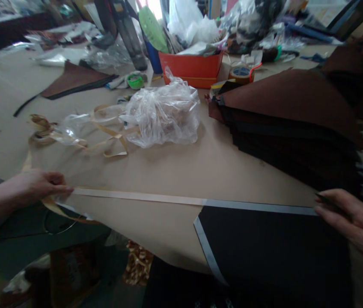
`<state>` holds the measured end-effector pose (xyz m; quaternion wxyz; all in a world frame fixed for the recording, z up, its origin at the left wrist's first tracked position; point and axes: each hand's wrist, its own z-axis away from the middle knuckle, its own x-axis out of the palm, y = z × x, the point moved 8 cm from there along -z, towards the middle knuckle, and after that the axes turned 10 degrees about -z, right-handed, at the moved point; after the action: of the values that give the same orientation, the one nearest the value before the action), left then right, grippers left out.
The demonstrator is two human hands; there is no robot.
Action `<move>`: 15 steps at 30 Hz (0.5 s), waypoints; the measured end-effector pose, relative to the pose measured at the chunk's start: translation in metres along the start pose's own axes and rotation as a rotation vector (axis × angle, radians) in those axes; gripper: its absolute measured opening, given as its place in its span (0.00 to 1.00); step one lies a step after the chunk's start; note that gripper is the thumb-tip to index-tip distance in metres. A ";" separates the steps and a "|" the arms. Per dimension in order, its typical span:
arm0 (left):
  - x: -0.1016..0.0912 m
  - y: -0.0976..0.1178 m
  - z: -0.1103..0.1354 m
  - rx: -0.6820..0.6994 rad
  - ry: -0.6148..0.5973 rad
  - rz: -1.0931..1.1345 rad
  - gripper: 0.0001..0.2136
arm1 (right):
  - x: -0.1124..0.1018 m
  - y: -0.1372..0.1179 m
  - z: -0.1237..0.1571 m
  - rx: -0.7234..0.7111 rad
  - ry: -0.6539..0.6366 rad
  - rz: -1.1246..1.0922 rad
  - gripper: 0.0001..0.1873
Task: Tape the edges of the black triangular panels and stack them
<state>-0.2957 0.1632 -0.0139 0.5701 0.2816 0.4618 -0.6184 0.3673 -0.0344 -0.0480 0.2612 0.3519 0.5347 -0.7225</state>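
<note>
My left hand (35, 186), at the left, pinches a pale double-sided tape strip (136, 196), stretched nearly straight across the table. Its right part lies along the top edge of a black fabric panel (274, 252). A second light strip (207, 248) runs down the panel's slanted left edge. At the panel's upper right corner, my right hand (353, 220) is closed round a thin dark object, too unclear to name, near the strip's end. Loose tan tape backing (58, 209) hangs below my left hand.
A crumpled clear plastic bag (165, 113) lies mid-table beside curled tan strips (114, 139). Stacked brown and black panels (290, 107) stand at the right. Behind are a red bin (191, 68) and a tape roll (241, 73). The table edge (156, 250) curves past my left side.
</note>
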 end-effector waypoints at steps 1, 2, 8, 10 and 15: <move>0.002 0.000 0.000 0.009 -0.029 -0.030 0.18 | 0.017 -0.034 0.003 -0.016 -0.124 -0.126 0.17; 0.007 -0.001 -0.001 0.015 -0.077 -0.063 0.18 | 0.034 -0.068 0.005 -0.050 -0.218 -0.247 0.19; 0.005 -0.003 -0.005 0.042 -0.049 -0.134 0.14 | 0.143 -0.186 0.001 0.144 -0.690 -1.128 0.12; -0.004 0.005 -0.001 0.048 0.034 -0.150 0.14 | 0.165 -0.186 -0.008 0.332 -0.663 -1.292 0.09; -0.030 0.089 0.043 0.251 0.353 -0.114 0.18 | 0.163 -0.187 -0.009 0.306 -0.665 -1.303 0.09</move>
<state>-0.1965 0.1447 0.0075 0.4049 0.4277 0.4892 -0.6433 0.1287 0.0285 -0.0679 -0.1236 -0.2408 0.4211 -0.8657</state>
